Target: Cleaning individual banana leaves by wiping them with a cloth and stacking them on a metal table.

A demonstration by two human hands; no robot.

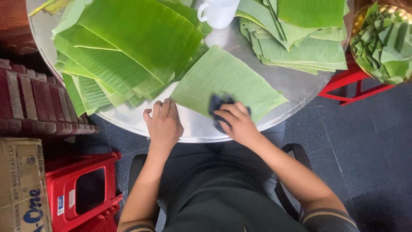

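A single green banana leaf piece (225, 81) lies flat on the round metal table (296, 86) in front of me. My right hand (237, 122) presses a dark blue cloth (218, 103) onto the leaf's near edge. My left hand (163, 124) rests flat on the table with its fingertips on the leaf's left corner, holding nothing.
A large pile of banana leaves (124, 47) covers the table's left side, another stack (300, 34) its far right. A white mug (218, 13) stands between them. A tray of folded leaf pieces (384, 43) sits on a red stool at the right. Red plastic stools (81, 189) and a cardboard box (21, 184) stand at the lower left.
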